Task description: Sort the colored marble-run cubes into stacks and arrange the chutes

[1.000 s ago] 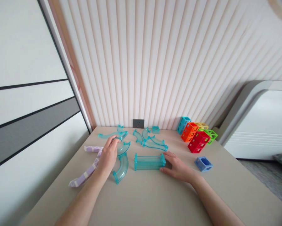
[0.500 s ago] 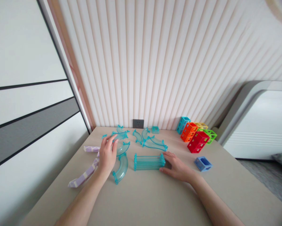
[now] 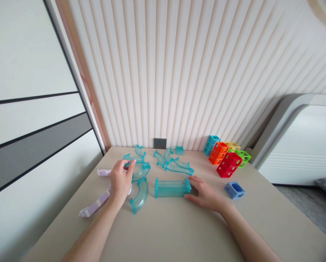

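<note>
My left hand (image 3: pixel 121 179) pinches one end of a straight translucent teal track piece (image 3: pixel 141 165) between thumb and fingers. That piece is above a curved teal track piece (image 3: pixel 141 175), which it partly covers. A second curved teal piece (image 3: pixel 141 196) lies nearer to me. At the middle of the table, a stack of straight teal track pieces (image 3: pixel 171 188) lies sideways. My right hand (image 3: pixel 202 193) rests at the stack's right end, its thumb at the near corner and its fingers at the far corner.
Several curved and forked teal pieces (image 3: pixel 179 166) lie toward the wall, near a small teal block (image 3: pixel 179 150). Purple-and-white strips (image 3: pixel 97 204) lie left, partly behind my left hand. Coloured frame blocks (image 3: pixel 229 164) stand right, with a blue block (image 3: pixel 235 190) closer.
My left hand has drawn a straight teal track piece toward me from the far left group, over the curved piece. The right hand and the stack have stayed in place.
</note>
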`<move>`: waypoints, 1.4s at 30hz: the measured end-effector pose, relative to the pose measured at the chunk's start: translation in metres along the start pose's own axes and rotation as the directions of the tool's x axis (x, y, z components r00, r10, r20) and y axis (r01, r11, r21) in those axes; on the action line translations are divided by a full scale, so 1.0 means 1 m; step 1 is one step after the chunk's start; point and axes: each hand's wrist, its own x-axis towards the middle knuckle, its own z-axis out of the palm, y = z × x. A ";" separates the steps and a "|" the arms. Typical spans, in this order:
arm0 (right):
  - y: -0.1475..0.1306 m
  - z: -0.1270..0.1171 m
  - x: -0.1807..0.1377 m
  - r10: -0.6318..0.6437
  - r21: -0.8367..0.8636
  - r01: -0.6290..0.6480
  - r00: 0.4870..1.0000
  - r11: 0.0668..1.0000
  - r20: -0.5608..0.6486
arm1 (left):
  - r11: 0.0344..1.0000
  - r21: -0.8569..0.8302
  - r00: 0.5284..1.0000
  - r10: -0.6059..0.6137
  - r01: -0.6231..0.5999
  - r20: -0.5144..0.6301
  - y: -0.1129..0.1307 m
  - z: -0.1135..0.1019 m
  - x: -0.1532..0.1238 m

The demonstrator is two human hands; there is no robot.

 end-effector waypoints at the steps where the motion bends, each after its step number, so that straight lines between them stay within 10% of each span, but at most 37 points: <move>1: 0.000 0.000 0.000 0.000 0.000 0.000 1.000 1.000 -0.002 | 1.000 0.011 1.000 -0.005 0.005 0.000 0.000 -0.001 0.000; 15: 0.000 0.000 0.001 -0.004 -0.010 0.004 1.000 1.000 0.005 | 0.953 -0.291 0.991 -0.042 0.077 0.125 -0.003 0.005 -0.007; 42: 0.003 0.001 0.000 -0.018 0.006 0.019 1.000 1.000 -0.018 | 0.965 -0.102 0.970 0.242 -0.240 0.007 0.005 0.002 -0.006</move>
